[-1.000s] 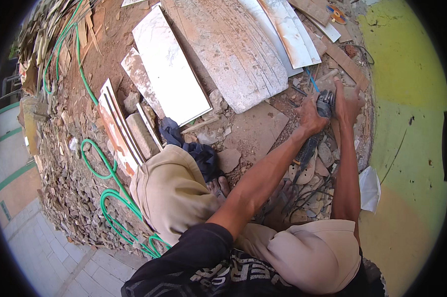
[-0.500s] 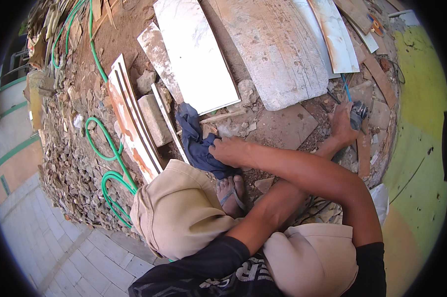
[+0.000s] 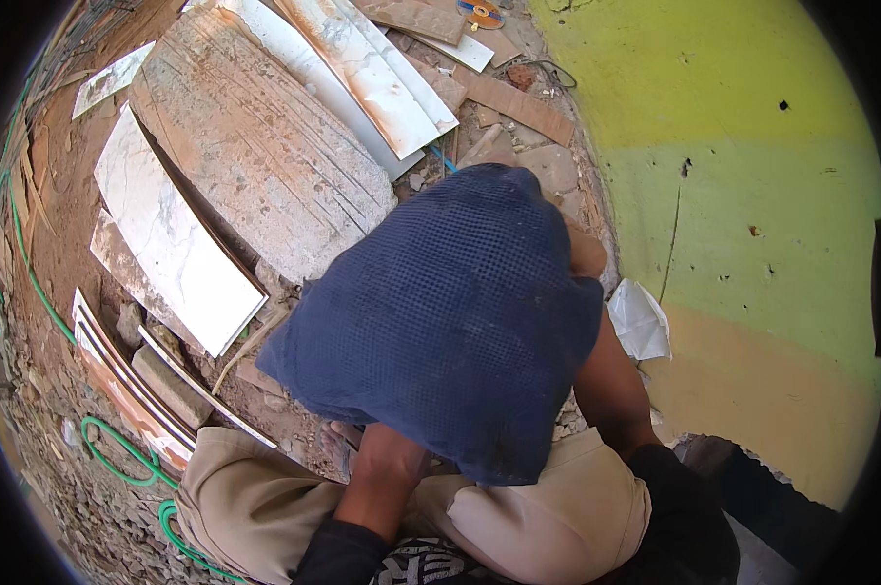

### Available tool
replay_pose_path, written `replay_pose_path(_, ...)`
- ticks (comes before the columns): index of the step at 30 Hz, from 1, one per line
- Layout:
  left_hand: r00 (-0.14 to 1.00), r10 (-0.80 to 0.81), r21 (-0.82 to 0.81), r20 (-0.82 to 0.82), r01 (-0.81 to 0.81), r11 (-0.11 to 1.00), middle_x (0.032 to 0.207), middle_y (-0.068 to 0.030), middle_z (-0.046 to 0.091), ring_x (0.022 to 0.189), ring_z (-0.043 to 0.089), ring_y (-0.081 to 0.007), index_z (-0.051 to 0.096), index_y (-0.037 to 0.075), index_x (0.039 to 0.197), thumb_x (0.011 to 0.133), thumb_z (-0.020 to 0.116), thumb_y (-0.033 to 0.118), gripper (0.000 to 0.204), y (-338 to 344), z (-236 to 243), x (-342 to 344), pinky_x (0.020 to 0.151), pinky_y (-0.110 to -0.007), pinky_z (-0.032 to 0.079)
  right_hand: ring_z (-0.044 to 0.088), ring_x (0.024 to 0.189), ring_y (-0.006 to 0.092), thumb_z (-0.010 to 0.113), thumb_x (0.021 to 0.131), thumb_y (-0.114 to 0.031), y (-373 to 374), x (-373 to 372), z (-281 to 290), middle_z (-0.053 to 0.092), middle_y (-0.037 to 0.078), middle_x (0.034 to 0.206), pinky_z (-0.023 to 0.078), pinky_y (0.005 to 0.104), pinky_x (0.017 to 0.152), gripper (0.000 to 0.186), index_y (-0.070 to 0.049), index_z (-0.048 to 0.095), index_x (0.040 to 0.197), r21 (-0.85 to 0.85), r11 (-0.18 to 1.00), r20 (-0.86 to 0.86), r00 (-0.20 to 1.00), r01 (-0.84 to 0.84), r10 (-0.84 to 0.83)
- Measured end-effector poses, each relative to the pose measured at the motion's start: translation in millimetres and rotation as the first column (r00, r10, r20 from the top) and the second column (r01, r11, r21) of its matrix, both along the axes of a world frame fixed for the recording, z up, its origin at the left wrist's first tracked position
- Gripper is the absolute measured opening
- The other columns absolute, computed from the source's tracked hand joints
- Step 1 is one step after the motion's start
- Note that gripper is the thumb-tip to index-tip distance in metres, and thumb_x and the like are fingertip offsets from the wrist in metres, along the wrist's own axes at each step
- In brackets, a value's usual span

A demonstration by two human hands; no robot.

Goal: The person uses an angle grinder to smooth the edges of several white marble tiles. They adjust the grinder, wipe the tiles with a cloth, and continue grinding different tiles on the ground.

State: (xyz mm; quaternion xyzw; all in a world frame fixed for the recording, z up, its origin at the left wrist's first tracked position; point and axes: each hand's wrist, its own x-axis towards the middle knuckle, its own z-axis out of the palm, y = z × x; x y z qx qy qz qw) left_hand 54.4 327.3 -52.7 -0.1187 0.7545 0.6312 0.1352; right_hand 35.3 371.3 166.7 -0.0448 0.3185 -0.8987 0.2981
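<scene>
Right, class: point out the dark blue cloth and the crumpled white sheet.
Dark blue cloth (image 3: 440, 317), head view: middle of its draped fabric.
Crumpled white sheet (image 3: 640, 323), head view: middle of its creased face.

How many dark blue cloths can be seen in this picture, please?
1: the dark blue cloth, spread across the middle of the picture. Others may be hidden beneath it.

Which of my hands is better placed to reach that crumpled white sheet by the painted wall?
Probably your right hand: its forearm is right beside the white sheet. Your left forearm is farther off, across the dark blue cloth.
</scene>
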Motion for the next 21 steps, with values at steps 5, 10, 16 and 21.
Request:
replay_pose_path(5,0.997,-0.056,0.011,0.048,0.056,0.998,0.143,-0.0201,0.049,0.135,0.047,-0.0368,0.051,0.003,0.146,0.056,0.092,0.023,0.101,38.7,0.7,5.5,0.117,-0.051,0.029,0.066,0.103,0.0145,0.061,0.097,-0.013,158.0,35.5,72.5,0.067,0.008,0.112,0.052,0.0280,0.093,0.030,0.003,0.062,0.124,0.302,0.736,-0.255,0.795,0.607,-0.551)
replay_pose_path(10,1.000,-0.005,-0.168,0.007,0.006,0.986,0.139,-0.0194,0.051,0.133,0.048,-0.0373,0.051,0.006,0.146,0.059,0.092,0.020,0.097,14.8,30.6,12.6,0.118,-0.051,0.028,0.068,0.095,0.0134,0.059,0.103,-0.013,184.8,25.4,48.1,0.072,0.008,0.108,0.054,0.0282,0.085,0.026,0.003,0.066,0.122,0.735,0.276,-0.446,0.748,0.619,-0.491)
replay_pose_path(16,1.000,-0.011,-0.195,-0.025,0.006,0.981,0.141,-0.0183,0.049,0.136,0.045,-0.0363,0.051,0.006,0.146,0.065,0.089,0.018,0.091,17.8,27.3,10.5,0.118,-0.049,0.028,0.072,0.097,0.0334,0.060,0.101,-0.041,128.3,-29.4,-81.0,0.075,0.024,0.105,0.052,0.0392,0.089,0.053,0.008,0.070,0.118,0.912,-0.195,-0.377,0.925,0.361,-0.046)
replay_pose_path(21,0.997,-0.004,-0.216,-0.081,-0.014,0.976,0.143,-0.0178,0.050,0.137,0.044,-0.0362,0.051,0.005,0.146,0.067,0.087,0.019,0.087,25.4,24.7,12.6,0.115,-0.050,0.030,0.070,0.103,0.0365,0.055,0.098,-0.048,131.3,-55.6,-134.0,0.073,0.027,0.110,0.051,0.0422,0.091,0.064,0.010,0.067,0.123,0.998,-0.065,-0.036,0.979,0.023,-0.202)
